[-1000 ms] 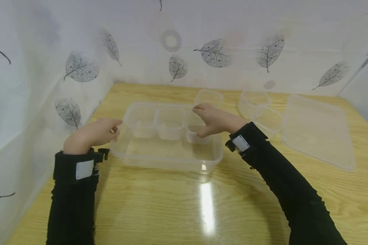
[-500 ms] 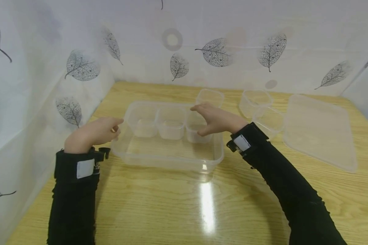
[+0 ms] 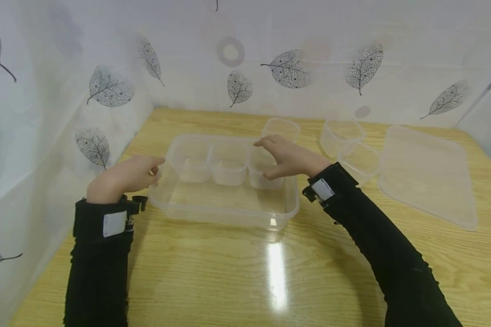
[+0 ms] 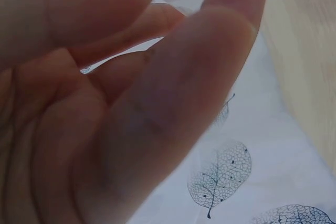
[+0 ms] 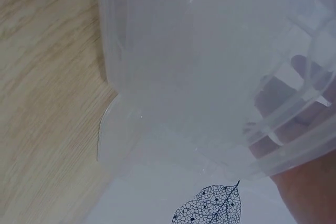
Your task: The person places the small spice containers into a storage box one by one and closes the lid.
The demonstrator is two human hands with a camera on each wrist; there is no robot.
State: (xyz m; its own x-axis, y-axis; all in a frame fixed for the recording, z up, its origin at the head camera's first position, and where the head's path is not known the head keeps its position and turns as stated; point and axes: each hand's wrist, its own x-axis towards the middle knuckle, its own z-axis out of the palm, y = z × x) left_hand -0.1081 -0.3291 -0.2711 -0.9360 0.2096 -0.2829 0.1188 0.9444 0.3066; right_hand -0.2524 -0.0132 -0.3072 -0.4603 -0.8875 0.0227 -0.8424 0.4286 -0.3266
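Note:
A large clear plastic box (image 3: 229, 215) sits on the wooden table, with three small clear containers in a row along its far side. At the box's left end, my left hand (image 3: 127, 175) holds the rim between bent fingers and thumb; its grip is partly hidden. My right hand (image 3: 290, 158) spans the rightmost small container (image 3: 263, 179), fingers on its far side and thumb on the near side. Through clear plastic (image 5: 173, 66) in the right wrist view, some fingers (image 5: 283, 98) show. The left thumb and fingers (image 4: 178, 98) fill much of the left wrist view.
Behind the box stands another small container (image 3: 281, 127). Two more small containers, one at the back (image 3: 338, 136) and one nearer (image 3: 358, 161), are right of the right hand. A large flat clear lid (image 3: 427, 177) lies at the right. A leaf-patterned sheet (image 3: 188, 68) borders the table.
Both hands hold nearly the same places. The whole scene shifts very slightly in view, and the containers stay put.

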